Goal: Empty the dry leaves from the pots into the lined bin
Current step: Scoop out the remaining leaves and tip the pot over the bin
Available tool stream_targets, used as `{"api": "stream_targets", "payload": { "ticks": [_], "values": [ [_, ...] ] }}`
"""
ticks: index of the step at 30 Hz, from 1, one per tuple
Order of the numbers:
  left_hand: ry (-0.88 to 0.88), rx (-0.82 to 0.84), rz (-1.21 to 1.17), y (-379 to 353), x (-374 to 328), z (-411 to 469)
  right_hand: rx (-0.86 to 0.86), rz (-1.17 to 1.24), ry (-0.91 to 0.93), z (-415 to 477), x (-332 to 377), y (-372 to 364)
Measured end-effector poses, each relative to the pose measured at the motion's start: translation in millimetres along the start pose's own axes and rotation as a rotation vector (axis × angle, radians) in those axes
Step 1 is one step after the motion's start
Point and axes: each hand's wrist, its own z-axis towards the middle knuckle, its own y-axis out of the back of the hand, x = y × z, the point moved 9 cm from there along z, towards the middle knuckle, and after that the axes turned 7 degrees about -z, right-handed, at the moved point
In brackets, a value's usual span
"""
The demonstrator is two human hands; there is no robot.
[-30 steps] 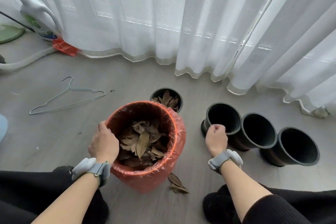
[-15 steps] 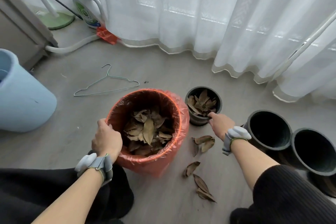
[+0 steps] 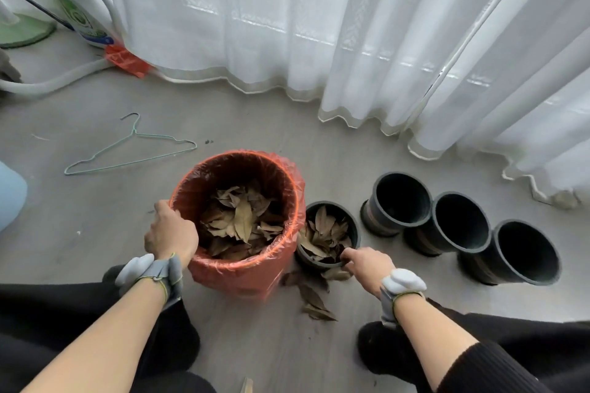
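Upright pot [image 3: 333, 203] w/ dry leaves [image 3: 322, 233] sits just right of the lined bin [image 3: 236, 274], touching it. Right hand [image 3: 368, 265] (the nearer one) hooks pot's near rim; left hand [image 3: 170, 233] grips bin's rim, hands apart.

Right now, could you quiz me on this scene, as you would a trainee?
1. True or false: the left hand grips the rim of the orange-lined bin.
2. Multiple choice: how many black pots are empty? A two, B three, C four.
3. Fill in: the right hand holds the rim of a pot filled with ____.

Key:
1. True
2. B
3. dry leaves
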Motion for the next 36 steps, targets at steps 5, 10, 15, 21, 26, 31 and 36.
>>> {"api": "stream_targets", "payload": {
  "ticks": [5, 10, 15, 21, 26, 31, 36],
  "values": [
    [-0.102, 0.095, 0.014, -21, -31, -32, 0.038, 0.035, -0.113, -57, -39, -20],
    [-0.178, 0.125, 0.061, -30, -40, -47, 0.004, 0.222, -0.189, -80, -45, -11],
    [-0.2, 0.078, 0.019, -35, -39, -51, -0.262, 0.392, -0.235, -74, -34, 38],
    [-0.221, 0.046, 0.005, -39, -47, -58, -0.132, 0.324, -0.28, -50, -14, 27],
    [-0.233, 0.01, 0.011, -34, -42, -54, -0.064, 0.169, -0.253, -26, -3, 13],
    [-0.237, -0.008, 0.014, -34, -38, -52, -0.171, 0.128, -0.159, -14, 10, 19],
    [-0.231, -0.018, 0.023, -33, -36, -49, -0.282, 0.218, -0.2, -21, -5, 27]
  ]
}}
